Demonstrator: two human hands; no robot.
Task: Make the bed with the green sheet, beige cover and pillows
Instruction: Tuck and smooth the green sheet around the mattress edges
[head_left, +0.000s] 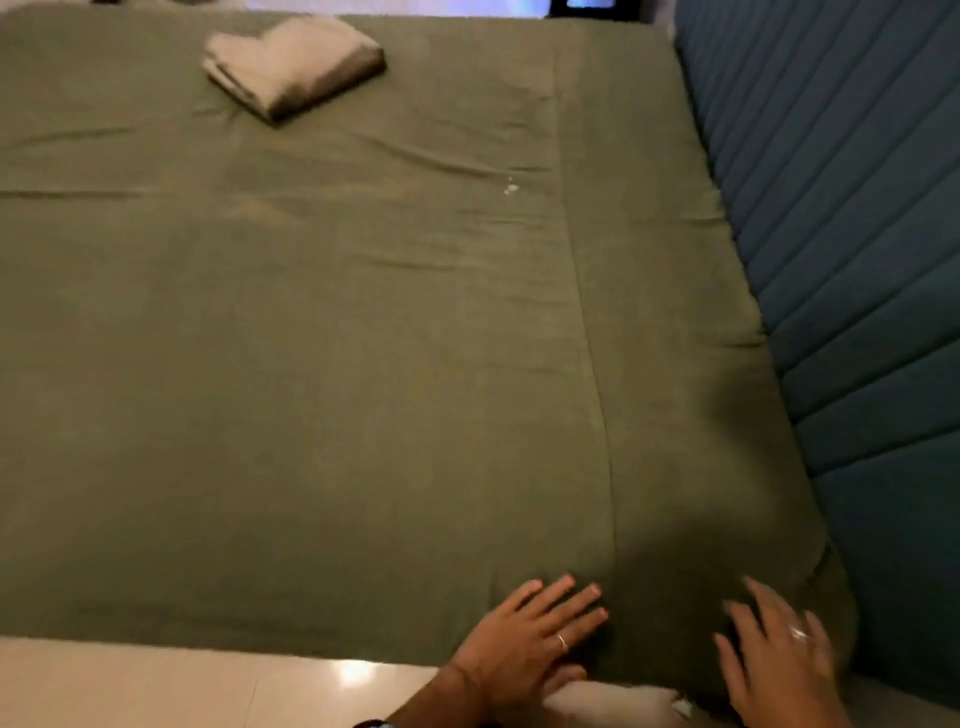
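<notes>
Green sheet (363, 338) spread over the whole bed, mostly flat; shallow wrinkles across the far half, one long seam or crease running from far right toward the near corner. Small pale specks on the sheet right of centre.

Head view, near edge: left hand (530, 634) lies flat on the sheet at the bed's near right corner, fingers straight and spread, a ring on one finger. Grip released, palm down, holding nothing. Right hand (774, 654) just beside it, nearer the corner, motion-blurred; fingers look straight and spread on the sheet, ring visible, grip released too.

Beige cover (293, 65) sits folded at the far side of the bed, on top of the sheet, well apart from both hands.

Blue padded headboard (841, 234) with ribbed panels runs along the bed's right side. Glossy pale floor (156, 686) along the near edge, with a light reflection. Pale cloth (613, 701) on the floor between the hands; cannot tell what it is.
</notes>
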